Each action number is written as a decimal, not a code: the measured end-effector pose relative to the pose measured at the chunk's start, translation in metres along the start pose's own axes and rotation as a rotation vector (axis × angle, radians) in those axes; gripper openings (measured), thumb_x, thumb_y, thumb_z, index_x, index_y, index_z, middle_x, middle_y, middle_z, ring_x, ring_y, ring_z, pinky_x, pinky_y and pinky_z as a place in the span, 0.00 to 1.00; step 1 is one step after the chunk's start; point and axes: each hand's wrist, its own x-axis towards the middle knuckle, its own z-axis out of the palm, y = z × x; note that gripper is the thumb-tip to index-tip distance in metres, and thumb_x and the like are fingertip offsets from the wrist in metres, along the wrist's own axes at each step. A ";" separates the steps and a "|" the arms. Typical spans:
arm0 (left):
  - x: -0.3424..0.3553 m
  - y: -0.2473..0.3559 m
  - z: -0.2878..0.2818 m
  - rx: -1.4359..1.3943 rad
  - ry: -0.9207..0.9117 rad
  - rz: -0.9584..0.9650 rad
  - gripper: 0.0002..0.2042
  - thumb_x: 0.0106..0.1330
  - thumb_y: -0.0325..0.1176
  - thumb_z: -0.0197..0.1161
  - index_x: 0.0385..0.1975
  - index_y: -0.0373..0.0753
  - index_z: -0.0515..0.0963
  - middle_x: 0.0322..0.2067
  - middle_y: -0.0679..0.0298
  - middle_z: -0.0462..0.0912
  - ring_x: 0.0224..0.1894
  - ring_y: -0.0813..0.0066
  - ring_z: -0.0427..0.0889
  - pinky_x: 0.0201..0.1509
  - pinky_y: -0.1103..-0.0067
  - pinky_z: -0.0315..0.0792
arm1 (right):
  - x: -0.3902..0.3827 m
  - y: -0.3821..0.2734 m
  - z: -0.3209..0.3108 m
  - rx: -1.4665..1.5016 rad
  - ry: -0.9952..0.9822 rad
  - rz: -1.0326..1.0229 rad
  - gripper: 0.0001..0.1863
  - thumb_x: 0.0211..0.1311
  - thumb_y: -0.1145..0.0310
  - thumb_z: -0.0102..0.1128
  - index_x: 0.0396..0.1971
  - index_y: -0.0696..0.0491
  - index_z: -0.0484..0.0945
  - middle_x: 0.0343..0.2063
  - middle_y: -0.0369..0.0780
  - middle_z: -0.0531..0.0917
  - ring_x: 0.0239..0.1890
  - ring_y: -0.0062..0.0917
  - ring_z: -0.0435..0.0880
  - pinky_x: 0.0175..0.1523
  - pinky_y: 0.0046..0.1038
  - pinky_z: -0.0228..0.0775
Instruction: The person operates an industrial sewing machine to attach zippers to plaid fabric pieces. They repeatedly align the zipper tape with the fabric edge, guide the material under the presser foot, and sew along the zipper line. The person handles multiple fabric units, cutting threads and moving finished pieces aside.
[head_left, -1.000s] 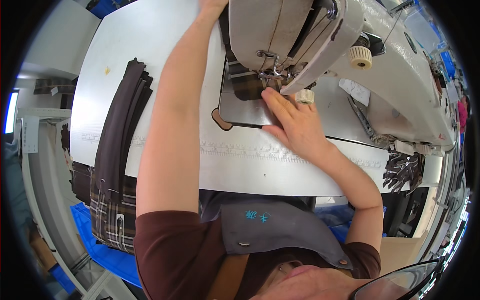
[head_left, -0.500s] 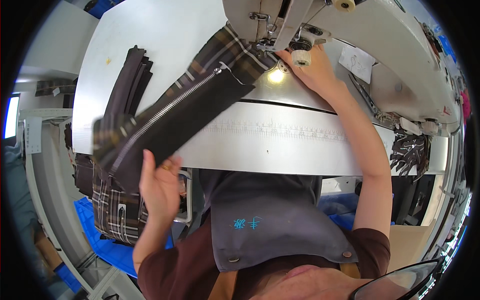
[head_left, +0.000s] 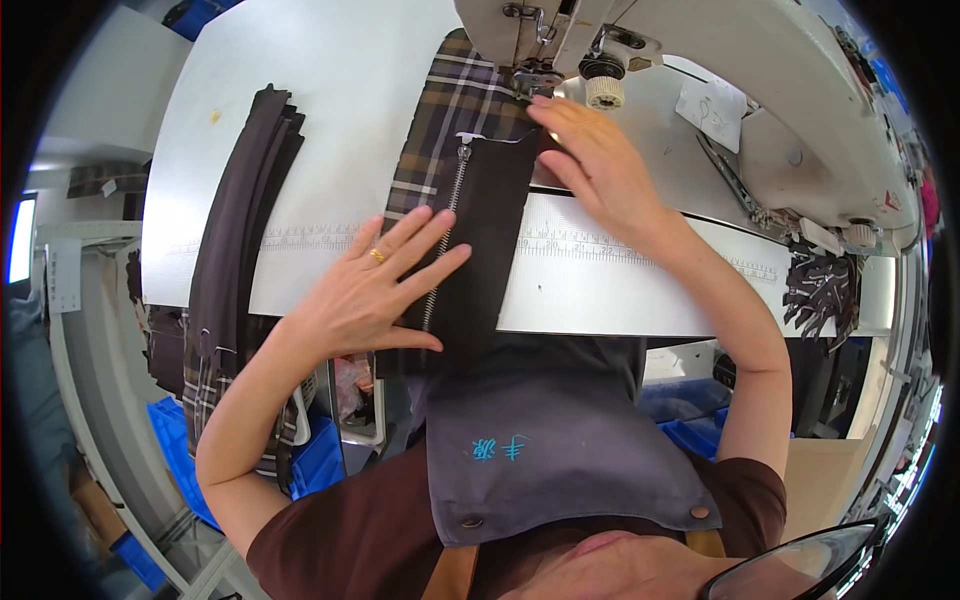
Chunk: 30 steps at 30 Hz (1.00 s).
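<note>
A plaid fabric piece (head_left: pixel 437 115) in brown, black and white lies partly under the presser foot (head_left: pixel 530 82) of a sewing machine (head_left: pixel 740 90). On it runs a silver metal zipper (head_left: pixel 457 190), its slider near the machine end, beside a black fabric strip (head_left: pixel 497 225). My left hand (head_left: pixel 375 290) lies open across the zipper and plaid, fingers spread flat. My right hand (head_left: pixel 600 165) is open too, fingers stretched toward the presser foot and fingertips at the fabric's right edge. The fabric's near end hangs over the table edge above my lap.
Dark fabric strips (head_left: pixel 230 220) are stacked on the left of the white table (head_left: pixel 330 70). A ruler scale (head_left: pixel 620 250) runs along its front. Tweezers (head_left: pixel 730 175) and a paper note (head_left: pixel 710 112) lie by the machine base, fabric scraps (head_left: pixel 820 290) farther right. Blue crates (head_left: pixel 315 455) stand below.
The fabric's near end has swung right, so the zipper now points toward me. My left hand moved up onto it and spread flat. My right hand came nearer, out from behind the machine head.
</note>
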 end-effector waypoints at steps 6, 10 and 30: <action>0.037 0.050 0.020 -0.019 0.116 -0.060 0.47 0.47 0.59 0.67 0.68 0.47 0.57 0.70 0.56 0.53 0.70 0.59 0.55 0.64 0.61 0.60 | 0.008 -0.014 0.016 -0.167 -0.154 -0.144 0.27 0.63 0.58 0.58 0.59 0.53 0.69 0.62 0.40 0.70 0.64 0.36 0.66 0.67 0.39 0.56; 0.052 0.072 0.031 -0.099 0.210 -0.112 0.47 0.47 0.60 0.67 0.67 0.46 0.60 0.69 0.53 0.55 0.69 0.56 0.57 0.63 0.60 0.60 | -0.007 -0.003 0.001 -0.290 -0.135 0.051 0.28 0.62 0.57 0.59 0.59 0.52 0.69 0.62 0.39 0.70 0.64 0.35 0.67 0.64 0.39 0.58; 0.103 -0.035 0.020 -0.130 0.621 -0.059 0.05 0.58 0.29 0.65 0.32 0.41 0.80 0.45 0.67 0.81 0.41 0.68 0.81 0.59 0.61 0.65 | 0.022 -0.027 -0.030 -0.378 -0.371 -0.675 0.06 0.50 0.67 0.56 0.27 0.52 0.75 0.35 0.33 0.78 0.38 0.22 0.75 0.45 0.25 0.65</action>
